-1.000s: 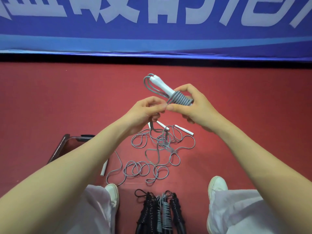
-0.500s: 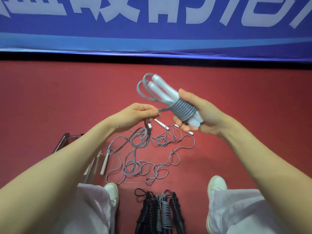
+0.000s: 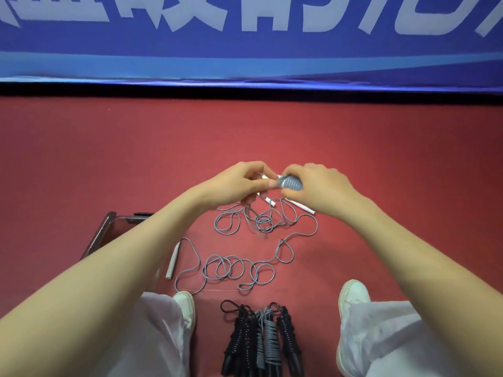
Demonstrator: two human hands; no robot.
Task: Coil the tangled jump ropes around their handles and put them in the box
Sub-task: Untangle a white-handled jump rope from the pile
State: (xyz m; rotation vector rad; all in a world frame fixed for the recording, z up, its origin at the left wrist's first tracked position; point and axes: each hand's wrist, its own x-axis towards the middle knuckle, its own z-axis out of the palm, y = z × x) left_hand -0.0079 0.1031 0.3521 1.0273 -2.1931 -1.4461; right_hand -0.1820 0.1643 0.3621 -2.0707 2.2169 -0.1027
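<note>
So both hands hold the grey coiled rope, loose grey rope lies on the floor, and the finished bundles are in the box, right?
Not quite: the head view shows the finished bundles on the red floor between the white shoes, not in the box. Left hand and right hand do hold the grey coiled rope, with loose grey rope on the floor.

Floor (image 3: 81,159): matt, finely textured.
Loose rope (image 3: 236,268): smooth grey cord.
Handle (image 3: 173,261): white matt plastic.
Banner (image 3: 245,66): glossy sheet.
Trousers (image 3: 152,336): white cloth.
</note>
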